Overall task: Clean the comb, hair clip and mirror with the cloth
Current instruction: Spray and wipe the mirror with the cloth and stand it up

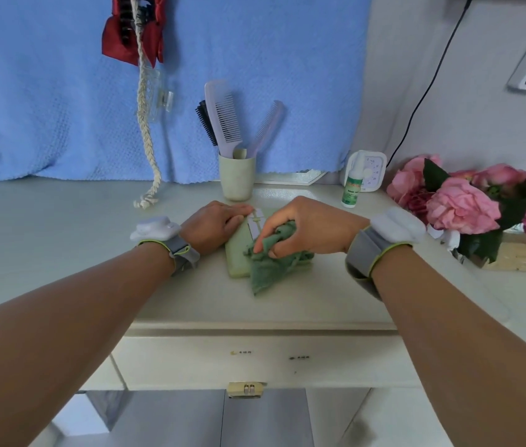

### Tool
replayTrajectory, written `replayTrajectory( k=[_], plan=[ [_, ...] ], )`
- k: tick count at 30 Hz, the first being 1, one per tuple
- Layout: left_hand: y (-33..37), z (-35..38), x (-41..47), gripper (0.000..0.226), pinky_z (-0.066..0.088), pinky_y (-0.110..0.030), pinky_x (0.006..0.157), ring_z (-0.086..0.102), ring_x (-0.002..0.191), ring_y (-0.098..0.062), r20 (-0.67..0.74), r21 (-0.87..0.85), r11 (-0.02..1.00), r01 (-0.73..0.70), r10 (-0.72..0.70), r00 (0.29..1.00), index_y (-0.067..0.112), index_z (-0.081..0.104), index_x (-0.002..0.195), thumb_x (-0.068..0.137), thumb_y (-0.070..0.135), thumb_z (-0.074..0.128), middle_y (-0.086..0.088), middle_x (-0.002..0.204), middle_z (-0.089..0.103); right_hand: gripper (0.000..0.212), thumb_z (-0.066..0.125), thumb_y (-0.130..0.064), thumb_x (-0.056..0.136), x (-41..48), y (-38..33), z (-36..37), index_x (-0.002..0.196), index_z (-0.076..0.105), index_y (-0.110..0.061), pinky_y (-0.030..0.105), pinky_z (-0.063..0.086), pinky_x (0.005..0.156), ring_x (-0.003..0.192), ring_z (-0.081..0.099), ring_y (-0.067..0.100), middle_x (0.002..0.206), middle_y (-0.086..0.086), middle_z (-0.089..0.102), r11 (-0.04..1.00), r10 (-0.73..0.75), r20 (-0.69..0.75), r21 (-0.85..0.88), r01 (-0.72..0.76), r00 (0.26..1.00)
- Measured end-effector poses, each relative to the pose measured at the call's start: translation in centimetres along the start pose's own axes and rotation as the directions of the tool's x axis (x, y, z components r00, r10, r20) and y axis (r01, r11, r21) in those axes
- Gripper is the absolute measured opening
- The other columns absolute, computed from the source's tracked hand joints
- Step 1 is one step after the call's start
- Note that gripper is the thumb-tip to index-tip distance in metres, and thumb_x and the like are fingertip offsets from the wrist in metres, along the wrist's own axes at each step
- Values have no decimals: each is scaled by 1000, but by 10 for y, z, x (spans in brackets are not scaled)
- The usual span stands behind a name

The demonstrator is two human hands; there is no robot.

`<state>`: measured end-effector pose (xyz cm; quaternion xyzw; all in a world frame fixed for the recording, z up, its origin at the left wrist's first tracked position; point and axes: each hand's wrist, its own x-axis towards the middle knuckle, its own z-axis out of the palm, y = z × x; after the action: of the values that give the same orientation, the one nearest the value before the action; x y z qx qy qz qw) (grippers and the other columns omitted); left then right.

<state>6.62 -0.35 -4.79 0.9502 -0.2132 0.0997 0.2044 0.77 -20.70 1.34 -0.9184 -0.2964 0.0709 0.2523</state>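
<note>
A small green-framed mirror (237,253) lies flat on the white tabletop, its glass reflecting light. My left hand (214,225) rests on the mirror's left edge, fingers laid along the far rim. My right hand (306,225) grips a bunched green cloth (271,261) and presses it onto the mirror's right part. Two lilac combs (222,117) and a black brush (206,122) stand in a pale cup (237,179) behind the mirror. A clear hair clip (160,98) is fastened to a braided cord (147,130) hanging against the blue towel.
A white spray bottle (352,185) and a white timer (373,171) stand at the back right. Pink flowers in a basket (468,204) fill the right side. A dark red bow clip (134,27) hangs at the top. The table's front edge (261,327) has a drawer below.
</note>
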Motion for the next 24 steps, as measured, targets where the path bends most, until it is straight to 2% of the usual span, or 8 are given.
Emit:
replayTrajectory(
  k=[5,7,9,11,16,19,22,24],
  plan=[
    [1,-4,-3,39,26,-12,86,45,127,-23,12,-67,998,16,-16,1000,25,49,140,104,21,37,-8,135,56,20,68,-18,81,49,7,29,94,74,-31,26,48,80,96,64,20,104,-3,72,987,120,-346,-56,-148,931],
    [-1,-6,-3,42,26,-15,89,45,128,-24,32,-122,990,73,-70,997,28,38,146,104,21,35,-10,136,54,24,62,-19,86,72,5,40,107,68,-28,30,46,82,103,61,28,112,5,67,951,214,-448,-109,-291,868],
    [-6,-7,-2,55,26,-17,98,43,133,-23,29,-188,976,111,-107,994,26,15,154,104,16,35,-4,143,51,33,58,-19,90,93,1,51,123,55,-19,35,44,83,110,57,34,120,11,60,901,295,-525,-124,-415,798],
    [-5,-7,-4,62,26,-20,103,42,135,-22,31,-194,972,130,-126,991,20,2,155,103,13,35,-2,146,49,39,59,-20,91,101,0,56,128,48,-13,37,43,85,113,55,36,123,12,57,887,338,-555,-81,-454,760],
    [-6,-1,0,59,28,-28,104,41,133,-33,9,-131,977,168,-168,986,15,12,154,100,8,35,-21,145,42,29,63,-15,85,77,5,55,112,68,-24,29,45,93,108,59,27,119,4,65,979,184,-454,5,-204,872],
    [-5,0,1,58,31,-31,101,44,128,-35,8,-104,979,174,-175,985,18,19,153,99,8,36,-23,137,46,29,67,-7,80,54,3,49,102,76,-23,18,43,87,100,62,14,113,-2,70,994,91,-391,92,-60,916],
    [-3,0,-1,51,33,-27,96,48,123,-36,7,-74,987,139,-139,990,26,32,149,99,19,42,-21,128,49,30,66,2,78,31,-3,37,97,78,-18,4,39,69,70,57,-11,87,-19,66,987,5,-260,159,38,965],
    [-1,0,-3,45,33,-25,98,49,123,-32,16,-85,992,96,-95,995,30,43,143,99,22,45,-16,129,50,29,64,3,78,16,-5,29,91,78,-19,5,36,55,51,51,-6,67,-19,59,982,-9,-162,183,39,987]
  ],
)
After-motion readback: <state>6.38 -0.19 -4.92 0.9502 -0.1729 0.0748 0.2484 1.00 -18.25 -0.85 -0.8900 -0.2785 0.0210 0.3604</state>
